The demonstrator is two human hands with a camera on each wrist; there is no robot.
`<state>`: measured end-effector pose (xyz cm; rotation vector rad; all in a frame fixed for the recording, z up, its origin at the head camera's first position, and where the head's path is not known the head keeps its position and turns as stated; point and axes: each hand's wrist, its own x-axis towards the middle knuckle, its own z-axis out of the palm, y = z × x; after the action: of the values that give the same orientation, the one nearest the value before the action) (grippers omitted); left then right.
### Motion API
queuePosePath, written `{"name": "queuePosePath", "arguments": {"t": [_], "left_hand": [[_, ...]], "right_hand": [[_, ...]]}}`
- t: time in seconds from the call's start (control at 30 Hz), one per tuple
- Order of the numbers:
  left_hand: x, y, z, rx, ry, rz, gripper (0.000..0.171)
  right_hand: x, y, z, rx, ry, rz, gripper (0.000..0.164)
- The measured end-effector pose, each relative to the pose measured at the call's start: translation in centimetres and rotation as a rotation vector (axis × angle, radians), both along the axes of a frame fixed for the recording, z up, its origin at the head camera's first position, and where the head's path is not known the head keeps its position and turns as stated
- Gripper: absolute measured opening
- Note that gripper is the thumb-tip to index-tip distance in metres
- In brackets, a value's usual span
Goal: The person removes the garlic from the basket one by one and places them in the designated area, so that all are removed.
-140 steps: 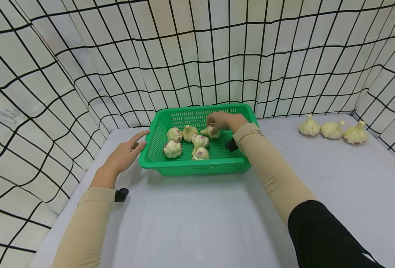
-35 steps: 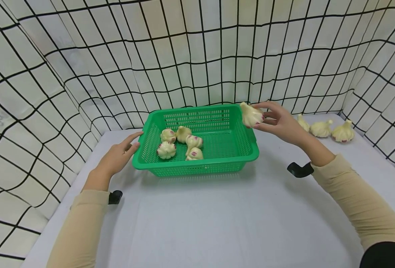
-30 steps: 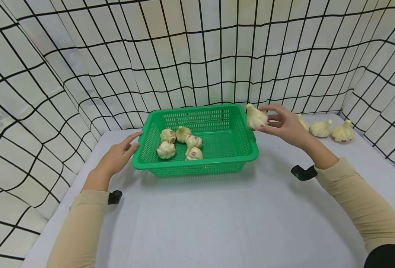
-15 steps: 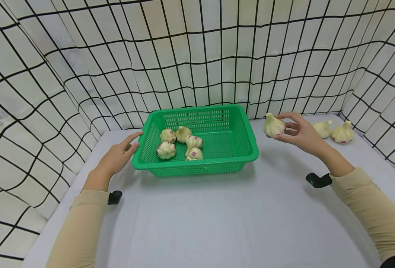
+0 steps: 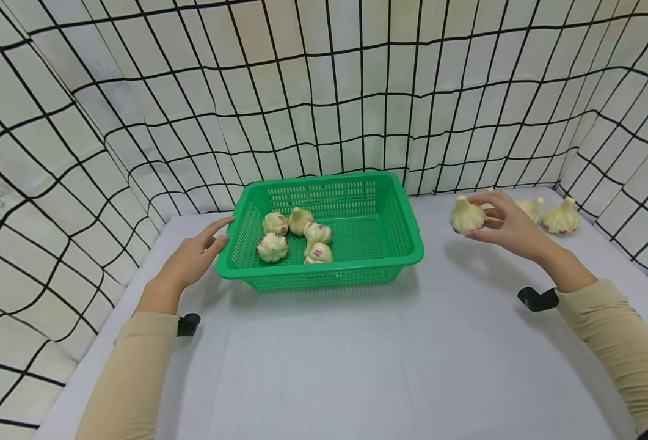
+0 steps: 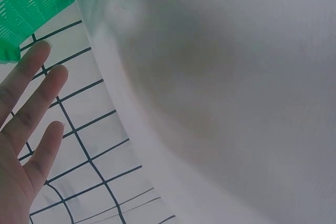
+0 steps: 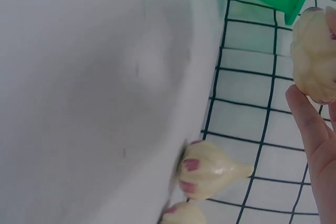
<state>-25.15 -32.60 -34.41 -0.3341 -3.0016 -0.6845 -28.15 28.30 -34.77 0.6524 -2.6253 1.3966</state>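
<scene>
My right hand (image 5: 507, 226) pinches a pale garlic bulb (image 5: 466, 216) between thumb and fingers, stem up, over the table to the right of the green basket (image 5: 318, 275). The same held garlic bulb (image 7: 314, 56) shows at the right edge of the right wrist view. My left hand (image 5: 192, 256) rests with extended fingers and thumb against the basket's left rim. In the left wrist view the fingers (image 6: 42, 98) are spread beside the basket. Several garlic bulbs (image 5: 272, 247) with purple marks lie grouped in the basket's left half.
More garlic bulbs (image 5: 561, 216) stand in a row at the back right of the white table (image 5: 324, 366), one partly hidden behind my right hand. Black netting (image 5: 356, 110) over white walls encloses the back and sides.
My right hand has taken a garlic bulb out of the basket and carried it right, lowering it toward the table near the row. The left hand stays at the basket's rim.
</scene>
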Motion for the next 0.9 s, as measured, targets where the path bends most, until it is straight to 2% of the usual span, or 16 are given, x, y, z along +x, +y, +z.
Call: {"name": "queuePosePath", "arguments": {"t": [0.1, 0.3, 0.53, 0.77, 0.9], "left_hand": [[0.0, -0.1, 0.0, -0.001, 0.001, -0.002, 0.064], [0.1, 0.0, 0.1, 0.002, 0.000, -0.001, 0.064], [0.1, 0.0, 0.1, 0.005, 0.000, -0.001, 0.064], [0.2, 0.1, 0.2, 0.006, -0.005, 0.004, 0.065], [0.2, 0.2, 0.2, 0.005, -0.007, 0.001, 0.064]], "right_hand": [[-0.1, 0.7, -0.2, 0.010, -0.022, -0.028, 0.064], [-0.2, 2.0, -0.6, 0.012, -0.015, -0.033, 0.066], [-0.1, 3.1, -0.4, 0.084, -0.088, -0.094, 0.070], [-0.5, 4.6, -1.3, 0.135, -0.088, -0.046, 0.069], [-0.7, 5.3, -1.7, 0.182, -0.092, -0.049, 0.071]]}}
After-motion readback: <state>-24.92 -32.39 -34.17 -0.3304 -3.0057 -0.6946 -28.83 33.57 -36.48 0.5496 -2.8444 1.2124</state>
